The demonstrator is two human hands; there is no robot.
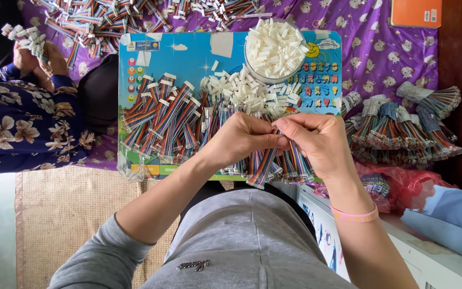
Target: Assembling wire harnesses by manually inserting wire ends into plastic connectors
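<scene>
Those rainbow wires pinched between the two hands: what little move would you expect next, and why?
Probably pressing a white connector onto the cable's end. Both hands, left hand and right hand, meet fingertip to fingertip on one rainbow ribbon cable hanging below them. Loose white connectors lie just ahead on the blue board, and cables already capped lie to the left. Whether a connector is already between the fingers is hidden.

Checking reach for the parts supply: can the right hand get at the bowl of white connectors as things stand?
Probably yes. The bowl of white connectors sits open-topped just beyond the right hand, with only loose connectors between; but both hands are pinching a ribbon cable.
</scene>
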